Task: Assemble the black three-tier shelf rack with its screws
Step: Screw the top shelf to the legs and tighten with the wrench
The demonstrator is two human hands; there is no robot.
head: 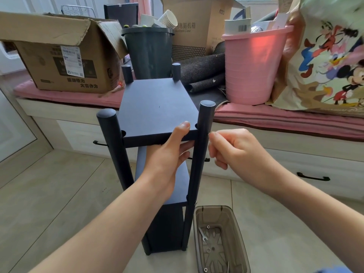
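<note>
Head view: the black rack (157,107) stands upright on the tiled floor (59,194) at centre frame, its four posts rising above the top shelf. The left hand (169,154) reaches up from 7 o'clock, forearm straight, thumb on top of the top shelf's near edge and fingers curled beneath it, gripping the board. The right hand (234,148) comes in from 4 o'clock, wrist bent, its fingers curled with the tips pinched together against the near right post (199,154); whether they pinch a screw cannot be told. At 5 o'clock a brown plastic bin (242,249) on the floor holds a small wrench (202,234) and washers.
</note>
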